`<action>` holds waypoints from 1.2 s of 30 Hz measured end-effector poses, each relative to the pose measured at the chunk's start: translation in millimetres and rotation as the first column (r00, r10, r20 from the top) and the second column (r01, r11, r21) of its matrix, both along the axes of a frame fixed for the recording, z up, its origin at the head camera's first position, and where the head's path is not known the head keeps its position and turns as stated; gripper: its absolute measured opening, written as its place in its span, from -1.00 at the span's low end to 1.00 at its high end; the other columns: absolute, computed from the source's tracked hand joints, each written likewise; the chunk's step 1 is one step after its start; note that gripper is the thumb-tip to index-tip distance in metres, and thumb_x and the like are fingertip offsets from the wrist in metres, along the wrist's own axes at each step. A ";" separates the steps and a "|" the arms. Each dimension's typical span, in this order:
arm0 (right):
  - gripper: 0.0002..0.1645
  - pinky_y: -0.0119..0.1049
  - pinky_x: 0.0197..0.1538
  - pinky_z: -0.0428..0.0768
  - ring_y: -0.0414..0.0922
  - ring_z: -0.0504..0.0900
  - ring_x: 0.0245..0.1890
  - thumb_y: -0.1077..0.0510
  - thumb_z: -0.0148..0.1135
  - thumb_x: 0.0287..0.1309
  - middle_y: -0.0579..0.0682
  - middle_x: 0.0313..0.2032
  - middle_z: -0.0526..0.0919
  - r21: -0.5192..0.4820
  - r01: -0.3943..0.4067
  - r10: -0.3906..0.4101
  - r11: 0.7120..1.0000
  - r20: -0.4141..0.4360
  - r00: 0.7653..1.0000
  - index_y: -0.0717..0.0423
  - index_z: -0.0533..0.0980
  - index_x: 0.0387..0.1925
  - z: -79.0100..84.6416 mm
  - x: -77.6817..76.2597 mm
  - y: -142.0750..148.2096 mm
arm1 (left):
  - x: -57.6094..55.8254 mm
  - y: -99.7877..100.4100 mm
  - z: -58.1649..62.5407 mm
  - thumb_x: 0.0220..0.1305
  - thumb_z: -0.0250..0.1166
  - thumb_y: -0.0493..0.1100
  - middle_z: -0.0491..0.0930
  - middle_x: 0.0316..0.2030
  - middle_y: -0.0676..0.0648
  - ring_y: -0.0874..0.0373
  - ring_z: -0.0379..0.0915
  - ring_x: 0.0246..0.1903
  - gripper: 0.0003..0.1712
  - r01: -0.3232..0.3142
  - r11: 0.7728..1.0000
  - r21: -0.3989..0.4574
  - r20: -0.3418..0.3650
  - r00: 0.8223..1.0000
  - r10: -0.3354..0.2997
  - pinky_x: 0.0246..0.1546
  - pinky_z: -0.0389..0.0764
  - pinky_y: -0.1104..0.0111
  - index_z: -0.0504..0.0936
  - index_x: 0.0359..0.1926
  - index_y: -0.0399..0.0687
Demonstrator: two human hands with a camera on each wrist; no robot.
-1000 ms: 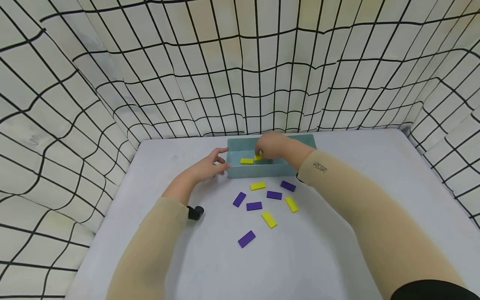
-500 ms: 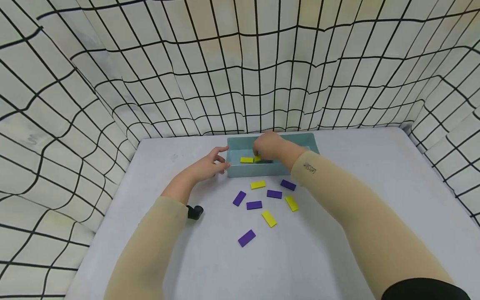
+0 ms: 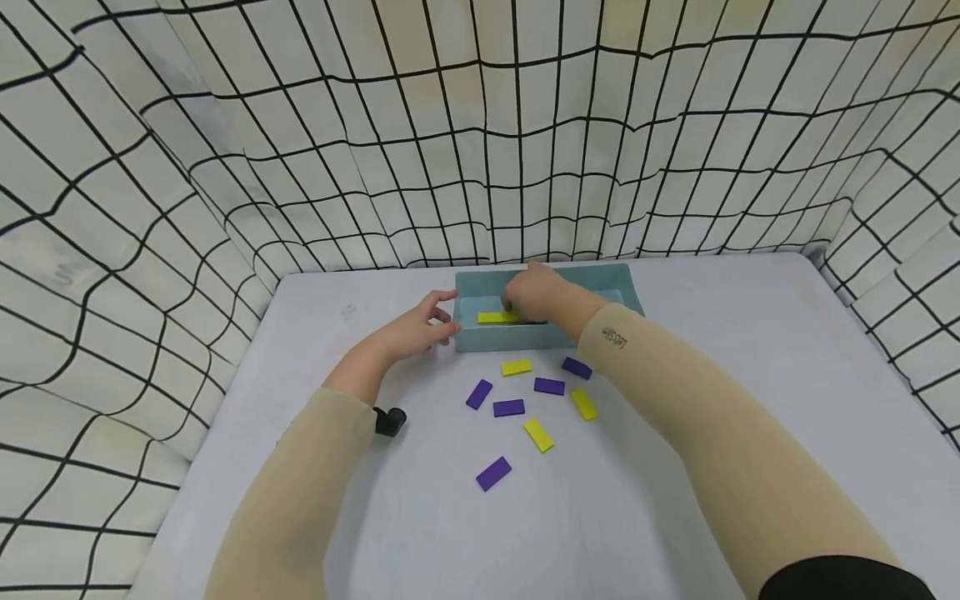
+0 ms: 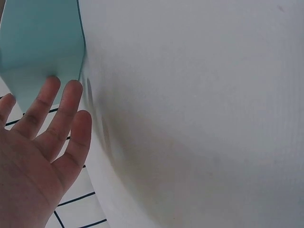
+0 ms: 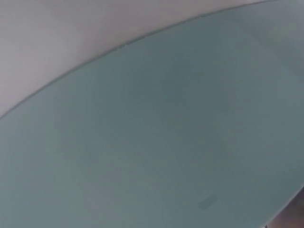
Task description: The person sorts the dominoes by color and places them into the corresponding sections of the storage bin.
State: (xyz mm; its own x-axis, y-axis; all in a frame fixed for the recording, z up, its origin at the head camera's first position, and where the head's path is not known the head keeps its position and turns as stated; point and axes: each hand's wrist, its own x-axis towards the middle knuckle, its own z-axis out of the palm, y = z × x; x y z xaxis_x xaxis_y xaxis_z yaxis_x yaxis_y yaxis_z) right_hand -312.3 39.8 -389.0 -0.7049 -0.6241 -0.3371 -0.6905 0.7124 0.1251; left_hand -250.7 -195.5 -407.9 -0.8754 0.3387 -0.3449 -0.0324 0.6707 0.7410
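A long light-blue tray (image 3: pixel 502 338) stands at the back of the table. My right hand (image 3: pixel 542 292) reaches into it and pinches a yellow block (image 3: pixel 512 317), mostly hidden by the fingers. Against its left end lies another yellow block (image 3: pixel 490 318), the two forming one strip on the tray floor. My left hand (image 3: pixel 411 332) is at the tray's left end, thumb and index finger spread at the wall. In the left wrist view its fingers (image 4: pixel 59 126) are extended beside the tray. The right wrist view is filled mostly by the tray wall (image 5: pixel 156 128).
In front of the tray, several purple blocks (image 3: pixel 509 407) and several yellow blocks (image 3: pixel 538 435) lie scattered on the white table (image 3: pixel 600 517). The nearest is a purple block (image 3: pixel 493 474). White walls with a black grid net (image 3: pixel 517 133) enclose the table's back and sides.
My right hand has shifted slightly left inside the tray, bringing its yellow block up to the other one and closing the gap. The left hand stays in place.
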 end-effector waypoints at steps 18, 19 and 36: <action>-0.61 -0.16 0.00 0.52 -0.13 0.56 -0.11 -0.01 0.30 0.29 -0.11 -0.11 0.64 -0.228 0.047 -0.033 0.973 0.067 0.997 -0.09 0.60 0.13 14.1 4.3 13.3 | 0.0 1.0 0.5 0.44 0.15 0.10 0.40 0.23 -0.12 -0.02 0.49 0.06 -0.18 -0.009 1.000 -0.017 -0.003 1.000 0.009 0.14 0.46 0.01 -0.08 0.54 0.35; -0.60 -0.16 -0.01 0.53 -0.14 0.55 -0.12 -0.01 0.30 0.29 -0.11 -0.11 0.63 -0.237 0.053 -0.037 0.970 0.071 0.997 -0.09 0.60 0.14 15.4 5.2 14.5 | 0.1 0.7 0.1 0.43 0.16 0.10 0.40 0.23 -0.12 -0.02 0.49 0.06 -0.18 -0.011 1.000 -0.018 -0.004 1.000 0.011 0.13 0.46 0.02 -0.08 0.54 0.35; -0.62 -0.19 -0.07 0.55 -0.13 0.57 -0.17 0.01 0.37 0.24 -0.15 -0.21 0.64 -0.389 0.024 0.000 0.921 0.064 0.998 -0.05 0.64 0.08 32.4 43.3 55.1 | 2.7 0.9 0.4 0.44 0.14 0.10 0.41 0.22 -0.13 -0.01 0.49 0.04 -0.18 -0.008 0.999 -0.033 -0.024 1.000 0.008 0.13 0.46 0.03 -0.08 0.55 0.31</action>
